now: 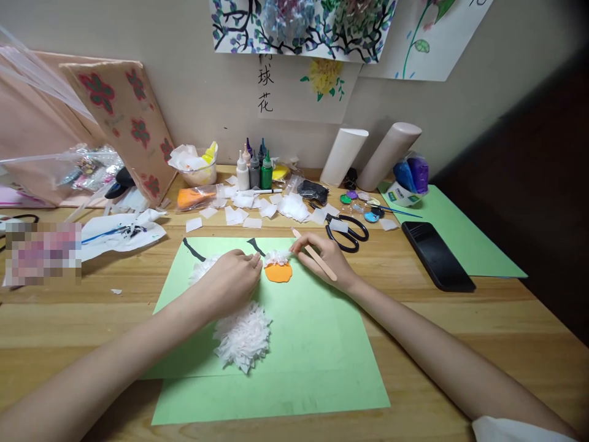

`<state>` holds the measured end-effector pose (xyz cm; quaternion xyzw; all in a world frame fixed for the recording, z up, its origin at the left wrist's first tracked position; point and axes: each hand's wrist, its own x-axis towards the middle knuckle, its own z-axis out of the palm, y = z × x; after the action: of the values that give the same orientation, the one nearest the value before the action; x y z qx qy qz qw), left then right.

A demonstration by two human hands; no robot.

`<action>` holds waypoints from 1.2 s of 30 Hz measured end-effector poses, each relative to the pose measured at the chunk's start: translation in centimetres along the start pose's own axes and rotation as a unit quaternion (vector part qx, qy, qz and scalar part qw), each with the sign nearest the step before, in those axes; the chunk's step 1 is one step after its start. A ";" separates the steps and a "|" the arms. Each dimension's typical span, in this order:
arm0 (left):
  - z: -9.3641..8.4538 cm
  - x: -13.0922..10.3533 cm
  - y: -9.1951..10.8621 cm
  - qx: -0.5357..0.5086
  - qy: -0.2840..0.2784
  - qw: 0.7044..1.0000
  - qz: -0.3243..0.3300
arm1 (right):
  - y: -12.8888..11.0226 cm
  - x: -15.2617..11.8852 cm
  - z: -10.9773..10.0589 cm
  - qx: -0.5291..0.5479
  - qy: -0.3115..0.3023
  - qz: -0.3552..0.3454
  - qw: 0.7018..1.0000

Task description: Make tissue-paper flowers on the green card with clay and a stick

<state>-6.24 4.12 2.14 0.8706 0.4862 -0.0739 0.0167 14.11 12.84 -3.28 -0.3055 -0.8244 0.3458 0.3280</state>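
Observation:
On the green sheet of paper (322, 344), my left hand (234, 276) rests palm down, fingers stretched to the right and holding nothing visible. It partly covers a fluffy white tissue-paper shape (243, 337). Just beyond its fingertips lies a flat orange clay piece (278, 272), topped with ruffled white tissue (277, 257). From the right, my right hand (324, 258) has its thumb and forefinger pinched at the edge of this tissue. A pale wooden stick (317, 256) lies slanted in the same hand. Two black strips (194, 250) are on the sheet's far part.
Small white tissue squares (294, 207) lie scattered beyond the sheet, near black-handled scissors (352, 233). Paint bottles (254, 170) and a plastic cup (197, 166) stand by the wall. A black phone (437, 256) lies at right, and stained tissue (124, 233) at left.

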 end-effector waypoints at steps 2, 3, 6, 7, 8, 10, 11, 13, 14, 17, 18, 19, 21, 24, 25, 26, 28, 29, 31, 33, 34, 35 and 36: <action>0.0 0.0 0.0 -0.002 0.000 1.000 0.001 | -0.1 0.1 -0.1 0.012 -0.024 0.007 1.000; 0.0 0.0 0.0 -0.003 -0.001 1.000 0.000 | -0.2 0.1 -0.1 0.017 -0.024 0.012 0.999; -0.1 0.0 0.0 -0.004 -0.004 1.000 0.001 | -0.3 0.1 -0.3 0.073 0.014 0.038 0.997; -0.2 0.0 0.0 -0.004 -0.004 1.000 0.000 | -0.2 0.0 -0.4 0.105 0.030 0.043 0.993; -0.2 0.0 0.0 -0.005 -0.002 1.000 0.000 | -0.1 0.0 -0.4 0.138 0.042 0.046 0.989; -0.2 0.0 0.0 -0.008 0.002 1.000 -0.001 | 0.3 0.0 -0.3 0.188 0.056 0.050 0.979; -0.2 0.0 0.0 -0.009 0.003 1.000 -0.002 | 0.4 0.0 -0.3 0.202 0.057 0.058 0.976; -0.2 0.0 0.0 -0.010 0.004 1.000 -0.001 | 0.6 0.1 -0.2 0.219 0.050 0.085 0.971; -0.3 0.0 0.0 -0.009 0.004 1.000 -0.001 | 0.7 0.2 -0.2 0.222 0.042 0.098 0.969; -0.4 0.0 0.1 -0.004 -0.002 1.000 -0.001 | 0.5 0.3 0.0 0.222 0.021 0.123 0.967; -0.4 0.0 0.1 -0.001 -0.006 1.000 -0.002 | 0.5 0.3 0.0 0.224 0.017 0.128 0.966; -0.5 0.1 0.1 0.002 -0.011 1.000 -0.002 | 0.5 0.4 0.0 0.227 0.014 0.132 0.965; -0.5 0.1 0.2 0.009 -0.023 1.000 -0.003 | 0.5 0.4 0.0 0.235 0.008 0.137 0.962; -0.5 0.1 0.2 0.023 -0.039 0.999 -0.001 | 0.8 0.5 0.0 0.241 0.014 0.136 0.961; -0.5 0.1 0.2 0.028 -0.041 0.999 0.000 | 0.9 0.5 -0.1 0.244 0.021 0.136 0.960; -0.4 0.1 0.1 0.030 -0.041 0.999 0.000 | 1.0 0.5 -0.1 0.246 0.028 0.137 0.959; -0.3 0.1 0.1 0.031 -0.036 0.999 0.001 | 1.1 0.5 -0.1 0.248 0.036 0.141 0.958; -0.3 0.1 0.1 0.030 -0.033 0.999 0.001 | 1.1 0.5 -0.1 0.249 0.036 0.143 0.957; -0.2 0.1 0.1 0.026 -0.025 0.999 0.000 | 1.1 0.5 -0.1 0.251 0.032 0.145 0.957; -0.3 0.1 0.1 0.017 -0.016 1.000 -0.002 | 1.0 0.5 -0.1 0.253 0.025 0.143 0.957; -0.3 0.1 0.1 0.011 -0.013 1.000 -0.004 | 0.8 0.5 -0.1 0.254 0.017 0.143 0.956; -0.4 0.1 0.1 0.006 -0.011 1.000 -0.005 | 0.7 0.5 -0.1 0.255 0.007 0.145 0.956; -0.4 0.1 0.1 0.003 -0.011 1.000 -0.005 | 0.6 0.5 -0.2 0.256 -0.004 0.147 0.955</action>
<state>-6.05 4.18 2.50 0.8671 0.4904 -0.0853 0.0194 14.10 13.59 -3.49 -0.3279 -0.6555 0.5906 0.3376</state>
